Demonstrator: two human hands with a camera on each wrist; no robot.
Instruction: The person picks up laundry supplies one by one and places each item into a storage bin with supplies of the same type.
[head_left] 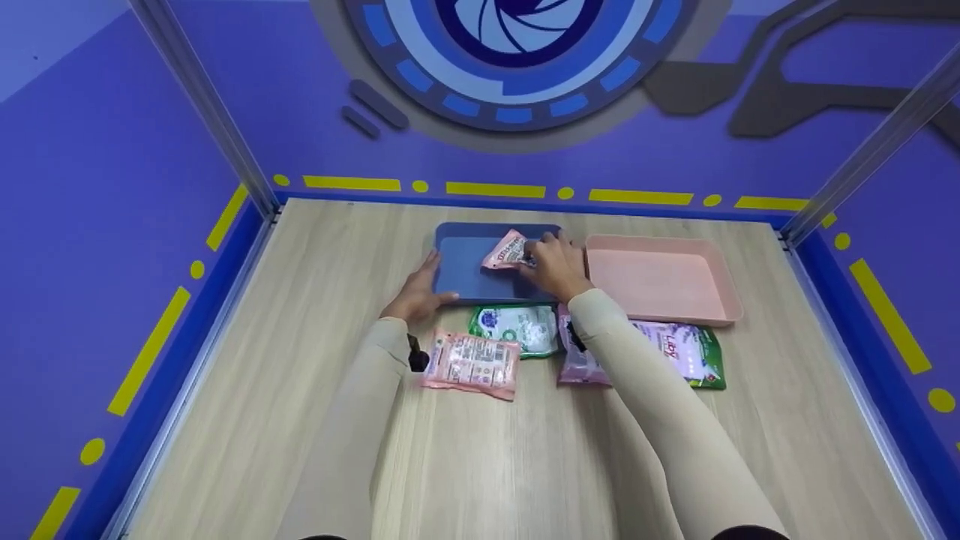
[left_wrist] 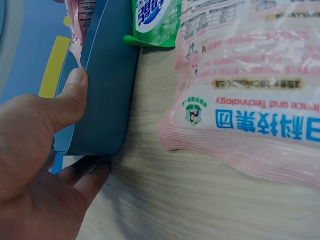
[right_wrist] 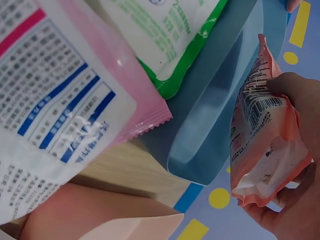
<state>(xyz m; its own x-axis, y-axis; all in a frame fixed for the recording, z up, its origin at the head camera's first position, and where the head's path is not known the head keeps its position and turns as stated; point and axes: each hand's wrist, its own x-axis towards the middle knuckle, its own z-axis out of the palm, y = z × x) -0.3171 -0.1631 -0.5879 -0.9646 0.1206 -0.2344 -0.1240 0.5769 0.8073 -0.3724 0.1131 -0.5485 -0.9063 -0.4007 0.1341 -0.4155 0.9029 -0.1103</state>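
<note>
My right hand [head_left: 556, 264] pinches a small pink packet [head_left: 507, 250] over the blue tray [head_left: 469, 279]. In the right wrist view, the fingers and thumb of this hand [right_wrist: 300, 145] hold the packet [right_wrist: 257, 117] by one side, and it hangs tilted. My left hand [head_left: 417, 296] grips the near left corner of the tray. In the left wrist view, the thumb of this hand [left_wrist: 55, 145] lies on the rim of the tray [left_wrist: 107, 95], while its other fingers are round the outside wall.
A pink tray [head_left: 660, 281] stands right of the blue one. In front lie a pink-white pack [head_left: 474, 364], a green-white pouch [head_left: 529, 328], a pink-purple pack [head_left: 581, 366] partly under my right forearm, and a purple-green pouch [head_left: 686, 352]. Walls enclose the table's back and sides.
</note>
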